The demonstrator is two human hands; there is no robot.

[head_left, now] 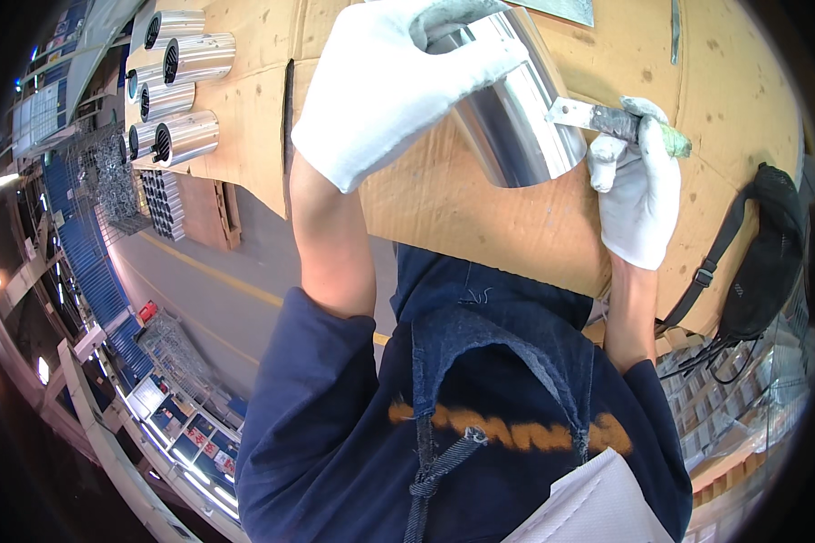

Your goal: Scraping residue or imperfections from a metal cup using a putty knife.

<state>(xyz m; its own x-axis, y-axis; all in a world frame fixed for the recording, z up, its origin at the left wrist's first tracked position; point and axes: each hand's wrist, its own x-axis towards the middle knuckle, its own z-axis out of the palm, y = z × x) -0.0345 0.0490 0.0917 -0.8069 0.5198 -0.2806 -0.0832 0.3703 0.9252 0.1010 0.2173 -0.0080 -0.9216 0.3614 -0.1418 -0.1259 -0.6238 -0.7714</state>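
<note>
My left hand (380, 86), in a white glove, is closed around the upper part of a shiny metal cylinder (521, 136), its thumb lying along the wall. The cylinder is tilted over the cardboard-covered table. In my right hand (641, 185), also gloved in white, is a flat-bladed scraper (598, 118) with a dark and green wrapped handle. Its bare metal tip meets the cylinder's wall near the lower right rim. My right fingers are curled around the handle.
Several similar metal cylinders (199, 57) lie on their sides at the table's far left. Brown cardboard (480, 222) covers the table. A black belt bag (765, 244) with a strap rests at the right edge. Part of a grey plate (561, 9) shows at the top. Wire baskets (109, 185) stand beyond the left side.
</note>
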